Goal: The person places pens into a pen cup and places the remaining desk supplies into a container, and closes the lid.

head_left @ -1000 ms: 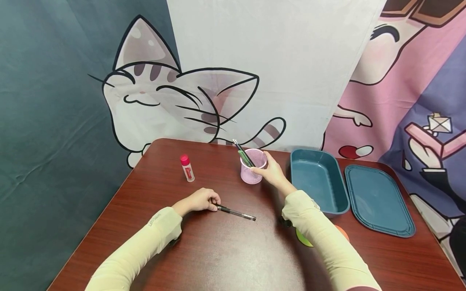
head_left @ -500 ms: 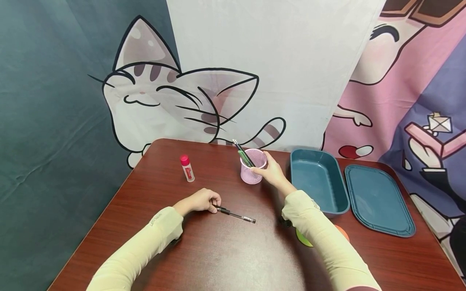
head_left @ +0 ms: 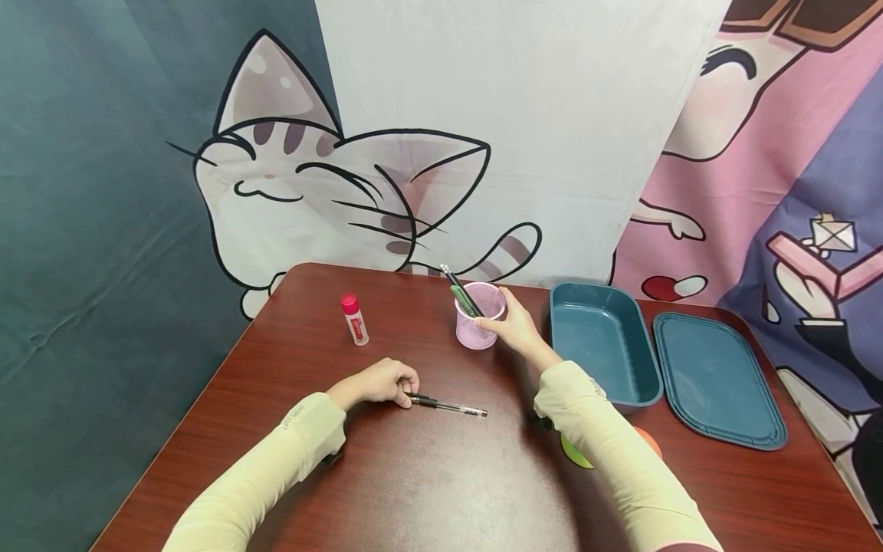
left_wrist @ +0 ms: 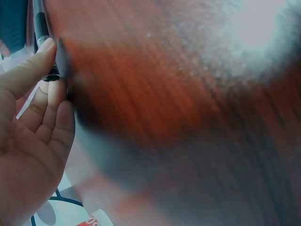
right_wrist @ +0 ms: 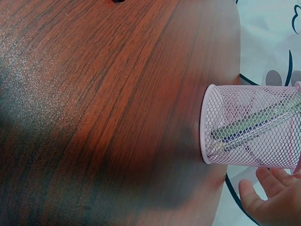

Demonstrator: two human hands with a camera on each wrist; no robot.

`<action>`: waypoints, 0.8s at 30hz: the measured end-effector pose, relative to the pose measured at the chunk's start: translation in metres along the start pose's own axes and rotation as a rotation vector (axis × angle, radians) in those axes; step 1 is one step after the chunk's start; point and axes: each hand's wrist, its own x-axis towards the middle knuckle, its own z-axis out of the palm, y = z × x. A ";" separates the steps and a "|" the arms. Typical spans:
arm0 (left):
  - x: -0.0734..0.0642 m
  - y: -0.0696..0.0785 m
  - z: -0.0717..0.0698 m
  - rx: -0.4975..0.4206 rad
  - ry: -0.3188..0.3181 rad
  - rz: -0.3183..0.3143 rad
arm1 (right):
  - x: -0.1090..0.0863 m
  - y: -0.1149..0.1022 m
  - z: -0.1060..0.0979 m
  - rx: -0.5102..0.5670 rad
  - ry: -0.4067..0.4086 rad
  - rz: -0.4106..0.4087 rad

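Observation:
My left hand (head_left: 382, 381) pinches a black-and-clear gel pen (head_left: 451, 409) by its dark end, low over the table, with the other end pointing right. In the left wrist view, thumb and fingertips meet on the pen (left_wrist: 41, 28). My right hand (head_left: 516, 328) holds the pink mesh pen cup (head_left: 472, 336) at its right side, thumb near the rim. A green pen and a dark pen (head_left: 464, 297) lean leftward inside the cup. In the right wrist view the cup (right_wrist: 254, 155) stands on the table beside the fingers. Some right fingers are hidden behind the cup.
A glue stick (head_left: 355, 323) with a red cap stands at the back left. Right of the cup are a teal bin (head_left: 600, 360) and its flat lid (head_left: 720, 383). Green and orange things (head_left: 576, 452) lie partly under the right sleeve. A printed cloth hangs behind the table.
The pen in my left hand tips slightly: its far end dips toward me, then rises a little. My right hand and the cup have not visibly moved.

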 end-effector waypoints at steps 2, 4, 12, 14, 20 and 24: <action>-0.001 0.000 -0.002 -0.018 -0.009 -0.008 | 0.000 0.000 0.000 0.003 0.004 -0.002; -0.002 0.000 -0.004 -0.043 -0.011 -0.012 | 0.001 0.001 0.001 0.005 0.008 -0.006; -0.005 0.003 -0.019 -0.155 0.030 -0.031 | 0.000 0.000 0.000 0.000 0.002 -0.008; -0.006 0.003 -0.023 -0.165 0.043 -0.031 | 0.000 -0.001 0.000 0.001 0.001 -0.003; -0.009 0.008 -0.037 -0.233 0.085 -0.033 | 0.000 -0.001 0.000 0.011 0.003 0.005; -0.009 0.010 -0.044 -0.272 0.114 -0.047 | 0.000 0.000 0.001 0.017 0.003 0.003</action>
